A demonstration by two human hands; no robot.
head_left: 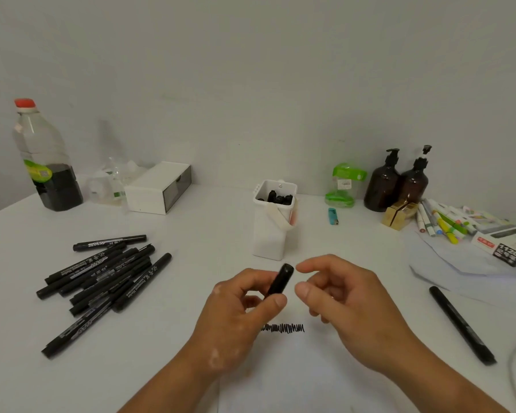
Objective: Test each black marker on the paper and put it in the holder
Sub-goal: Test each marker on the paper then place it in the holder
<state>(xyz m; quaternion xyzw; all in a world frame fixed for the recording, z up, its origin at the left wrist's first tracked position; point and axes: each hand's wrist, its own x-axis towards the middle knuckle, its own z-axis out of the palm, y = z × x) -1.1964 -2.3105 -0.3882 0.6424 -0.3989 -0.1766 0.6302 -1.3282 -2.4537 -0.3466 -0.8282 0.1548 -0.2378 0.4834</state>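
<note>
Left hand point(245, 296), at the centre of the white table point(191, 228): thumb and curled fingers clamped round a black plastic marker point(280, 280). The marker is tilted, its blunt upper end pointing toward 1 o'clock, and it is held above the near sheet of white paper point(310, 368).

Right hand point(340, 296), at 3 o'clock of the marker: fingers loosely curled, thumb and forefinger apart, nothing held. Its forefinger tip lies just beside the marker's upper end; contact cannot be confirmed.

Black zigzag scribble point(283, 328): on the paper at 6 o'clock of the marker, partly hidden by the left hand.

Tall white plastic holder point(273, 234): upright at 12 o'clock of the hands, near them, with the dark ends of several markers point(277, 198) showing inside its open top.

Loose pile of black markers point(102, 275): lying on the table at 9 o'clock, well apart from the hands. One single black marker point(462, 324) lies alone at 4 o'clock.

Along the wall: clear plastic bottle with red cap point(46, 162), part-filled with dark liquid, at 10 o'clock; white drawer box point(158, 187) at 11 o'clock; two brown pump bottles point(396, 183), touching, at 2 o'clock.
</note>
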